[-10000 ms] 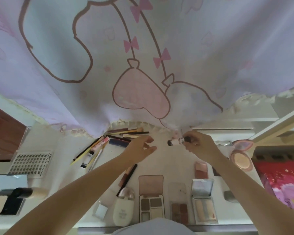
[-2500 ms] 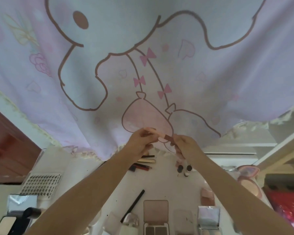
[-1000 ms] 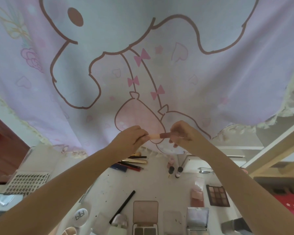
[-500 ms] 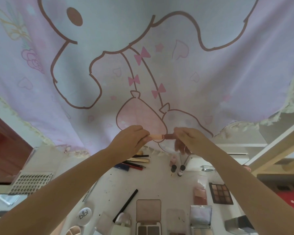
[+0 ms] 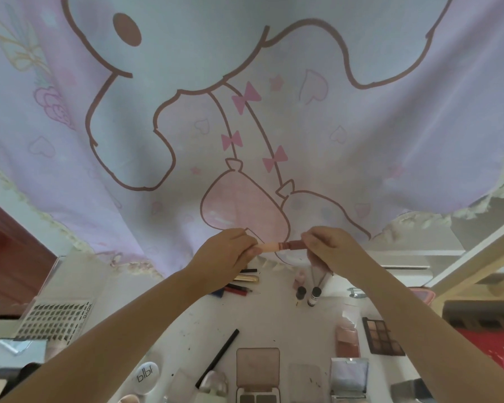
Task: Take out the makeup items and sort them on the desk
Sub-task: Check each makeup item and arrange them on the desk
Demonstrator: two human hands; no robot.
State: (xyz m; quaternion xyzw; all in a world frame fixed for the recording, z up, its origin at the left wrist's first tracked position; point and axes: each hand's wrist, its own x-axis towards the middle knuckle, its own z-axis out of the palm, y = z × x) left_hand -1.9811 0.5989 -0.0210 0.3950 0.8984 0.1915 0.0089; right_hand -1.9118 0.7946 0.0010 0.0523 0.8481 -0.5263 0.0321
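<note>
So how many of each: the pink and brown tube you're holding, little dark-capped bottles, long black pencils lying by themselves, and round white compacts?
Pink and brown tube: 1
Small bottles with dark caps: 2
Long black pencil lying by itself: 1
Round white compact: 1
Total: 5

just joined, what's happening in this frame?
A person is holding a slim pink makeup tube up in front of a printed curtain, above the desk. The left hand pinches its paler end and the right hand pinches its darker end; whether it is being opened or closed cannot be told. Below, palettes, pencils and two small dark-capped bottles lie spread on the desk.
</note>
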